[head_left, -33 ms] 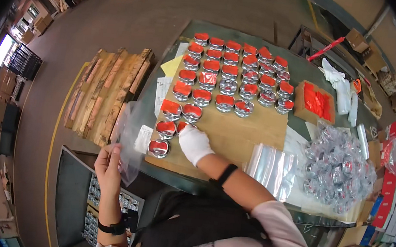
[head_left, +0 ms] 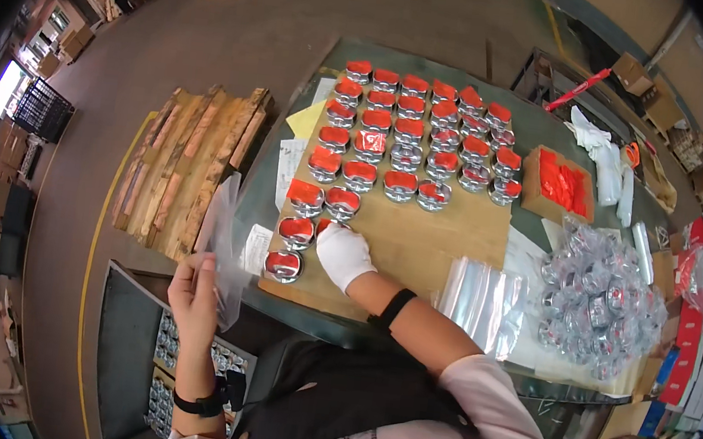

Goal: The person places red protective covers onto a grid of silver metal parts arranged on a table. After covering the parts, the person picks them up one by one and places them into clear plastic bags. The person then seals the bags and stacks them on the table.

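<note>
My left hand, bare, pinches a clear plastic bag beyond the table's left edge. My right hand, in a white glove, closes over a piston with a red piece on top; the glove hides most of it. Left of it are two more silvery pistons, one beside the glove and one nearer me. Several other pistons, most topped with red, stand in rows on the brown cardboard sheet.
Flat clear bags lie right of my right forearm, beside a heap of bagged pistons. A cardboard box holds red packets. Wooden pallets lie on the floor to the left. More pistons fill a grey cart below the table.
The clear bag in my left hand has shifted and folded slightly. My right hand stays on the same piston, almost unmoved.
</note>
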Available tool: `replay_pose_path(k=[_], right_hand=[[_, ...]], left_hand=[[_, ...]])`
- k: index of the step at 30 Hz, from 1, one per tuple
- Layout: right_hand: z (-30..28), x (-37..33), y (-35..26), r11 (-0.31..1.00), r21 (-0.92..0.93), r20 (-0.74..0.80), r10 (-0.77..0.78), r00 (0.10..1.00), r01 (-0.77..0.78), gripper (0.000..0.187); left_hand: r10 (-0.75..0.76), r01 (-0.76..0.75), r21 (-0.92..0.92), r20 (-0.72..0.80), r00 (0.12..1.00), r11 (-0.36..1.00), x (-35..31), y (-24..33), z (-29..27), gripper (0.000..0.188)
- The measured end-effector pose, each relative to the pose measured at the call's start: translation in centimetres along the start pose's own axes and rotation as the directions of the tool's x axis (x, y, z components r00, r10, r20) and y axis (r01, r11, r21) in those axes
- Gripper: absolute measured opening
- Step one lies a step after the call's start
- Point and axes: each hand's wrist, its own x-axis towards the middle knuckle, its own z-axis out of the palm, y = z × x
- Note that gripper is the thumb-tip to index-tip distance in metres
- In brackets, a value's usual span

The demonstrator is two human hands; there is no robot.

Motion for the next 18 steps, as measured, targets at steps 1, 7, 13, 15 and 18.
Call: replay_pose_path(k=[1,7,13,15,18], right_hand=[[0.8,0.8,-0.3,0.999,-0.046,0.050,0.024,0.998,-0.022,0.025],[-8.0,-5.3,4.7,0.795,0.539,0.164,0.225,0.961,-0.278,0.022],[-0.9,-11.1,6.2,0.682,0.731,-0.334,0.349,0.876,0.006,0.036],[1.5,-12.5,6.7,0.904,0.300,-0.254,0.384,0.888,-0.305,0.039],[0.1,-12.3,4.5,0.975,0.108,-0.164,0.209,0.964,-0.194,0.038]], left_hand=[[0.204,-0.194,0.215,-0.024,0.979,0.957,0.8,-1.3,0.2,0.013],[0.189,-0.411,0.414,0.480,0.857,0.812,2.5,-5.4,11.2,0.023],[-0.036,-0.095,0.138,0.729,0.683,0.986,-0.1,-18.2,20.6,0.019],[-0.119,-0.058,0.248,0.641,0.759,0.967,0.7,-14.0,20.4,0.022],[0.205,-0.430,0.200,0.657,0.725,0.880,0.2,-10.7,19.0,0.024]])
